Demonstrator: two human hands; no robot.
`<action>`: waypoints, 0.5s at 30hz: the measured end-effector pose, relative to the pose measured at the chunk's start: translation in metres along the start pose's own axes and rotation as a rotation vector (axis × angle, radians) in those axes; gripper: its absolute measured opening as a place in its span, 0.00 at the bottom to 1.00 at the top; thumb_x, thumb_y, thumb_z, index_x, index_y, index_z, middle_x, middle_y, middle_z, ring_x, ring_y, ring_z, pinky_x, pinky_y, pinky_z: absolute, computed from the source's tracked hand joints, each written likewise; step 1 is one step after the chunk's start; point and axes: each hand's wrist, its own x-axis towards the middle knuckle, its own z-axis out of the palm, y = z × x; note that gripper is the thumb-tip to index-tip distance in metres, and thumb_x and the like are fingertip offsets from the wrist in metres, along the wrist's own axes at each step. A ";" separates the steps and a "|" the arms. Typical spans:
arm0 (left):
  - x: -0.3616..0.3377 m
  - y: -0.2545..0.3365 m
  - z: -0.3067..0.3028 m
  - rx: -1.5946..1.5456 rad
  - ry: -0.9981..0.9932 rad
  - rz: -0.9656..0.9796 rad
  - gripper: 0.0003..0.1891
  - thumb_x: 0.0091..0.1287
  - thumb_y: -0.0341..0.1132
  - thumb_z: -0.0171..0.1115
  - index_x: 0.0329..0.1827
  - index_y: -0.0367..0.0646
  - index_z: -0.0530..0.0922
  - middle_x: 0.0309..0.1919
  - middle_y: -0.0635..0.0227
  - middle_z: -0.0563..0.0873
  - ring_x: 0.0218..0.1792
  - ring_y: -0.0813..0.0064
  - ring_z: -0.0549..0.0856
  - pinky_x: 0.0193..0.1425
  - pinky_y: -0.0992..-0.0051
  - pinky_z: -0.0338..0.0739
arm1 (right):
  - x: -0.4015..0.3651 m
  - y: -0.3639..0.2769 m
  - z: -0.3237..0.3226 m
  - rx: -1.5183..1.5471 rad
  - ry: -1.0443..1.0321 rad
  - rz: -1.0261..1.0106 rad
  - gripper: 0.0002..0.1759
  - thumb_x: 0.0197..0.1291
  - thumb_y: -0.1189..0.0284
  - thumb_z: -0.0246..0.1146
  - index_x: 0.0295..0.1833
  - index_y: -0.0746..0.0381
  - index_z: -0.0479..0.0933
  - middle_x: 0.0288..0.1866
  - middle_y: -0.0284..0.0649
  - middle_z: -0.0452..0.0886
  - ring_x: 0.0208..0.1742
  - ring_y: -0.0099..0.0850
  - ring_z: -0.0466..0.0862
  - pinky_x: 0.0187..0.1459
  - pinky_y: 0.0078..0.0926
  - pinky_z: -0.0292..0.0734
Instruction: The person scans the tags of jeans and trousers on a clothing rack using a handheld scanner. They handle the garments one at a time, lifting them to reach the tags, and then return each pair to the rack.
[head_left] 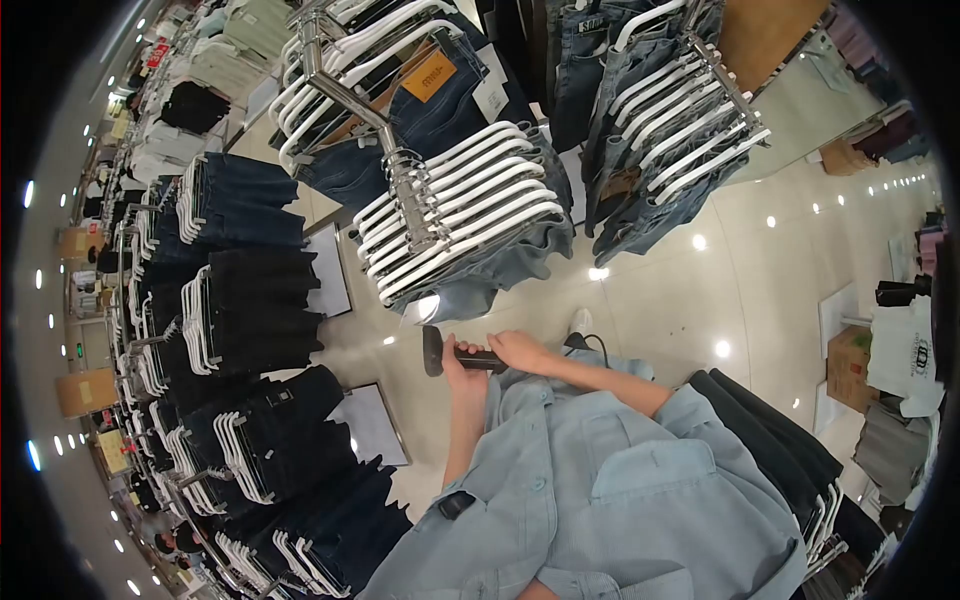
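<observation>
A black handheld device [433, 350], with a wide head and a dark handle, is in front of the light blue shirt. My left hand [463, 362] is wrapped round its handle just below the head. At the handle's other end is my right hand [518, 351], its fingers bent and pressed together; what they grip, if anything, is hidden. A black cable [597, 343] loops out beside my right forearm. Just beyond my hands, jeans on white hangers [465, 205] hang from a metal rack arm [410, 190].
More jeans [660, 150] hang at the upper right. Dark trousers [265, 310] line racks along the left. Black trousers [770, 440] hang close at my right side. A cardboard box [850, 365] stands on the right. Shiny tile floor [670, 300] shows between the racks.
</observation>
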 end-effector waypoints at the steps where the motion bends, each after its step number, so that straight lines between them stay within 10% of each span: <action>1: 0.000 -0.002 0.000 0.022 -0.001 0.018 0.12 0.74 0.40 0.65 0.37 0.50 0.70 0.26 0.74 0.74 0.29 0.75 0.75 0.42 0.68 0.76 | -0.001 0.000 -0.002 -0.017 -0.008 -0.038 0.23 0.78 0.60 0.46 0.46 0.67 0.80 0.39 0.60 0.86 0.43 0.63 0.85 0.51 0.59 0.79; 15: -0.010 -0.005 0.008 0.076 -0.001 0.008 0.13 0.74 0.41 0.67 0.37 0.49 0.71 0.28 0.74 0.74 0.29 0.75 0.75 0.42 0.68 0.76 | 0.000 0.016 0.007 -0.015 0.014 -0.031 0.28 0.78 0.58 0.46 0.39 0.68 0.83 0.40 0.61 0.86 0.43 0.63 0.85 0.51 0.58 0.80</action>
